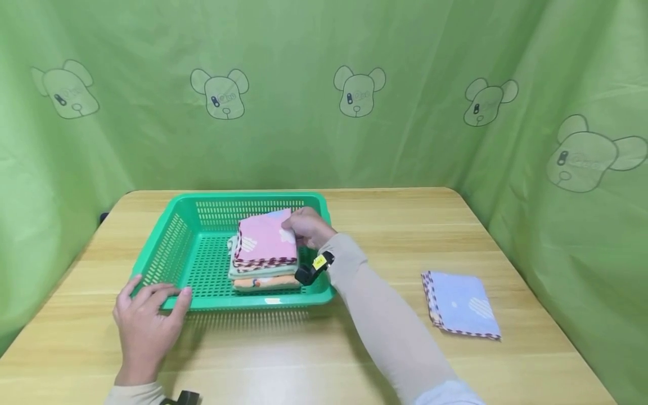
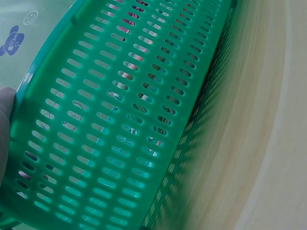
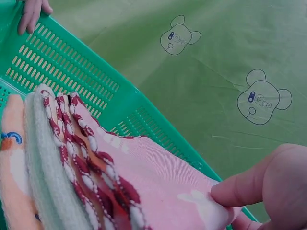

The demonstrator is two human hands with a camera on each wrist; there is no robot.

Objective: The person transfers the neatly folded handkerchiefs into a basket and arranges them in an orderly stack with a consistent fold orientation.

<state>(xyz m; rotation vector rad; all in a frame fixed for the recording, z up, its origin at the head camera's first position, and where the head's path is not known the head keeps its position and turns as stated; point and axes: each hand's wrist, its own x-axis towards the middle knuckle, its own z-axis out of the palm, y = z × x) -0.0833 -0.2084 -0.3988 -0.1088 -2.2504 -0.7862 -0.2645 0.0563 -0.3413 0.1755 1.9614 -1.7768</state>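
Observation:
A folded pink small towel [image 1: 268, 239] with a dark red and white stitched edge lies on top of a stack in the green basket [image 1: 228, 304]. My right hand [image 1: 310, 228] pinches its right side, thumb on top; the other fingertips are mostly hidden. Under it come a pale green folded towel [image 3: 45, 158] and an orange one [image 1: 265, 282]. At the basket's near left corner, my left hand [image 1: 149, 318] holds the rim, fingers [image 3: 33, 17] bent over to the inside. To the right, a folded blue small towel [image 1: 463, 304] lies on the table.
The basket stands on a wooden table [image 1: 324, 360], left of the middle, and its left part shows a bare slotted floor. Green curtains [image 1: 293, 140] with printed bear heads hang behind the table and along both sides.

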